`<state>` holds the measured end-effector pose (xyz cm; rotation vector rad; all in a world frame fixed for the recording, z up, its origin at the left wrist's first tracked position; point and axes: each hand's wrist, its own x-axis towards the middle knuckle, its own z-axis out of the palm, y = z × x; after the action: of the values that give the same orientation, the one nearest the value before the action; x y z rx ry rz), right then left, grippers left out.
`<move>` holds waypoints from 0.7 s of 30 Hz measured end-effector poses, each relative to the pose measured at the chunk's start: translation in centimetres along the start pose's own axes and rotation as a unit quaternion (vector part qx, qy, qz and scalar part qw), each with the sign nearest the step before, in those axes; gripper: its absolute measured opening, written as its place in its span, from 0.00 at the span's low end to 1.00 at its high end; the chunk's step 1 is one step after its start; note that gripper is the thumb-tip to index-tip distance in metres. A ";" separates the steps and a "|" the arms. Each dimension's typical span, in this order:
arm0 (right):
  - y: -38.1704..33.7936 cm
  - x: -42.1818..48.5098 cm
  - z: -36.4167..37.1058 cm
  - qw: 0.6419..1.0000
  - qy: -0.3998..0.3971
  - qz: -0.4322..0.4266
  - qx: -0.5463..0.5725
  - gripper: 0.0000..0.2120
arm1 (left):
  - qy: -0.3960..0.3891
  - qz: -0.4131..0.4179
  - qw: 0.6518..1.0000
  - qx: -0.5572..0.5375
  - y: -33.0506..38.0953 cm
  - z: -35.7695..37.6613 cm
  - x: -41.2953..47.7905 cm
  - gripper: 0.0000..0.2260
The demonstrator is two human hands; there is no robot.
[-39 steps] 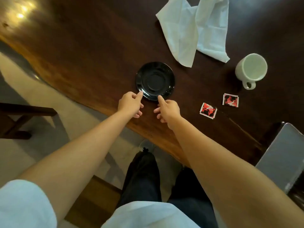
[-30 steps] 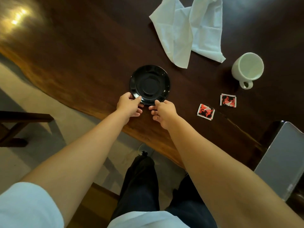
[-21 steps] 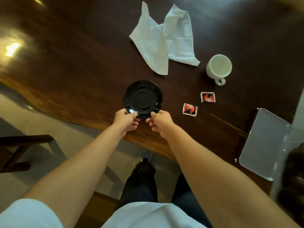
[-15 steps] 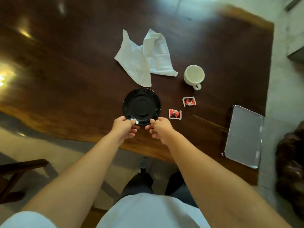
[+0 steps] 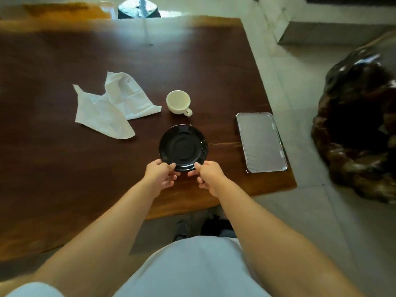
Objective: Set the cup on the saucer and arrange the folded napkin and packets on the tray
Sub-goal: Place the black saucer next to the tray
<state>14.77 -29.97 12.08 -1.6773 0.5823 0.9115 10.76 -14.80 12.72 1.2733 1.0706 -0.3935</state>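
On my feed I see 2 forearms, both uncovered from wrist to above the elbow. The left hand (image 5: pixel 159 174) and the right hand (image 5: pixel 209 175) are bare too. At the lower left corner sits 1 short sleeve (image 5: pixel 32 289), pale blue-white with a soft rounded hem. The shirt front (image 5: pixel 192 269) is the same pale, plain cloth and fills the bottom centre. Beyond its edge I make out 2 dark shapes (image 5: pixel 214 226), legs or shoes; the blur stops me telling which.
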 end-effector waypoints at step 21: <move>0.2 6.5 -13.5 0.997 0.004 0.074 0.025 0.22 | -0.005 -0.092 0.992 0.088 1.2 14.6 3.3 0.12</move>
<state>22.13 -42.49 8.33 -1.6096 0.7370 0.9891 19.46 -26.59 9.60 1.3302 1.1691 -0.6443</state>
